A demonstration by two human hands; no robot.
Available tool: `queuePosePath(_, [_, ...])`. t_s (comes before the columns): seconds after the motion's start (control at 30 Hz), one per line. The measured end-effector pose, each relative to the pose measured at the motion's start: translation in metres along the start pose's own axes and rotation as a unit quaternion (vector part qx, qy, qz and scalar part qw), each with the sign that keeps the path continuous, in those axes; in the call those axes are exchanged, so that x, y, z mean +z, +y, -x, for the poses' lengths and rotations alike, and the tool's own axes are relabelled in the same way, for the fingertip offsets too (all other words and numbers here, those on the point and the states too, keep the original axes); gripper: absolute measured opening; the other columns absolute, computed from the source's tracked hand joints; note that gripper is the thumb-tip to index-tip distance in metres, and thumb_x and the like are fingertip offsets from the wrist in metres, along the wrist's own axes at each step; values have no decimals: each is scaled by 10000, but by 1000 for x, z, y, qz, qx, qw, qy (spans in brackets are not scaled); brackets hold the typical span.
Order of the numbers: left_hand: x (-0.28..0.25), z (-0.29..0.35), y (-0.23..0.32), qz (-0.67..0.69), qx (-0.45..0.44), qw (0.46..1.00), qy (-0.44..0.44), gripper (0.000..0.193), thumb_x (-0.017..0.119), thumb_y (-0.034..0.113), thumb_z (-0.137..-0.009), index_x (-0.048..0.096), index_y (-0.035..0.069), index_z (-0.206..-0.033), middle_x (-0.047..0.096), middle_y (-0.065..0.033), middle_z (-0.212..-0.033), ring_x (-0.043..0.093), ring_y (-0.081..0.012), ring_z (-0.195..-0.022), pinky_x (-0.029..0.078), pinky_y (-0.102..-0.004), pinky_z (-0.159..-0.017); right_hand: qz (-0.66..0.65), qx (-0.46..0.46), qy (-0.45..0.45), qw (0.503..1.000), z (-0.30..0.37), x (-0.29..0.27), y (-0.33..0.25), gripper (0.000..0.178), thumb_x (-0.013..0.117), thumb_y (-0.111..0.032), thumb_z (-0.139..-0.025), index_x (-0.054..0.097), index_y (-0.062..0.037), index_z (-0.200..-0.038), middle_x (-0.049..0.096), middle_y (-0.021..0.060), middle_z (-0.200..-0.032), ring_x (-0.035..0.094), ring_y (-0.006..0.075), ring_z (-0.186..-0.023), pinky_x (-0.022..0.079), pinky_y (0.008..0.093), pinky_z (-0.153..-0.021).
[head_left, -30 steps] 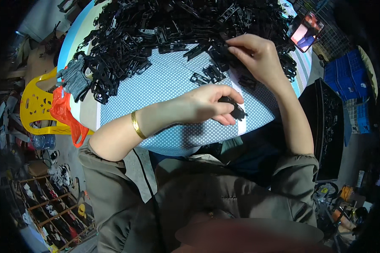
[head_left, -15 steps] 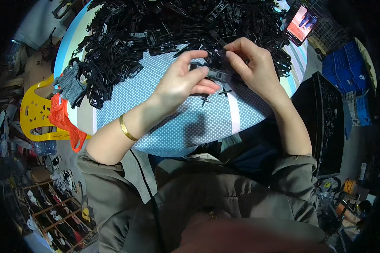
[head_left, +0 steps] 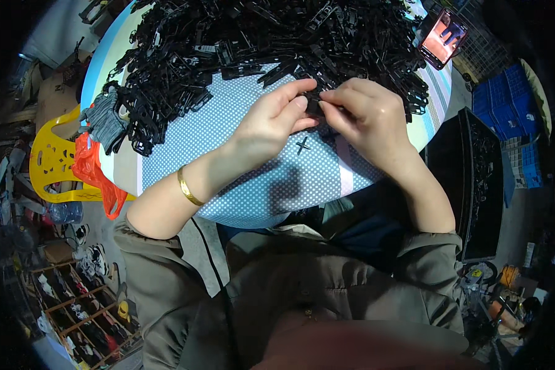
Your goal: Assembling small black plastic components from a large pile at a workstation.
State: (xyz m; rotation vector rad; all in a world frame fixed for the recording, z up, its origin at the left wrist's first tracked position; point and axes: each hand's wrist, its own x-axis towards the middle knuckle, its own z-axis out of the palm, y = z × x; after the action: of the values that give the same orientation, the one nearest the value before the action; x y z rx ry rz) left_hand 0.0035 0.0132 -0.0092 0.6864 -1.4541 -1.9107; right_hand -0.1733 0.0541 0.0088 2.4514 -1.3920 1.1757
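Note:
My left hand (head_left: 268,123) and my right hand (head_left: 371,114) meet above the dotted tablecloth (head_left: 240,176). Between their fingertips is a small black plastic part (head_left: 313,102), mostly hidden by the fingers. The left thumb and fingers close on its left side. On its right side, my right thumb and forefinger are pinched together; whether they hold a separate small piece is hidden. A black cross-shaped piece (head_left: 303,145) lies on the cloth just below the hands. Beyond my fingers spreads a large heap of black plastic parts (head_left: 240,37).
A phone (head_left: 443,38) stands at the table's far right. Grey knitted gloves (head_left: 106,120) lie at the left edge, by a red plastic bag (head_left: 92,166) and a yellow chair (head_left: 49,157). To the right are a black bin (head_left: 453,185) and blue crates (head_left: 502,102).
My right hand has come down and left, meeting the part at my left fingertips. Of two cross-shaped pieces on the cloth, the right one no longer shows. My left fingers have drawn closer together.

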Motion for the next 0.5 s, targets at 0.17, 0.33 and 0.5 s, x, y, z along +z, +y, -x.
queuePosePath(0.17, [-2,0,-2,-55,38,997,-30,412,428,71,-922,320,-55,-1300,539,-139,-1105,555,-144,-995,471,-264,-889,99,-41,3,994,2,1,-9,199,715,-68,-635,643,-45,-819,603,68,-732,590,208,-649,478,284,-530])
queuePosePath(0.33, [1,-2,6,-6,24,998,-57,472,495,72,-893,305,-72,-1300,545,-153,-1095,584,-159,-942,498,-260,-832,-9,-77,42,996,-2,-2,1,191,688,-63,-659,649,-26,-842,631,104,-902,601,267,-798,492,297,-661])
queuePosePath(0.5, [-7,-2,4,-17,54,996,-62,513,504,63,-886,270,-32,-1333,558,-145,-1073,589,-163,-928,503,-267,-837,-342,220,-163,899,2,-22,7,334,664,-85,-762,601,23,-1072,596,111,-1077,598,165,-906,490,268,-772])
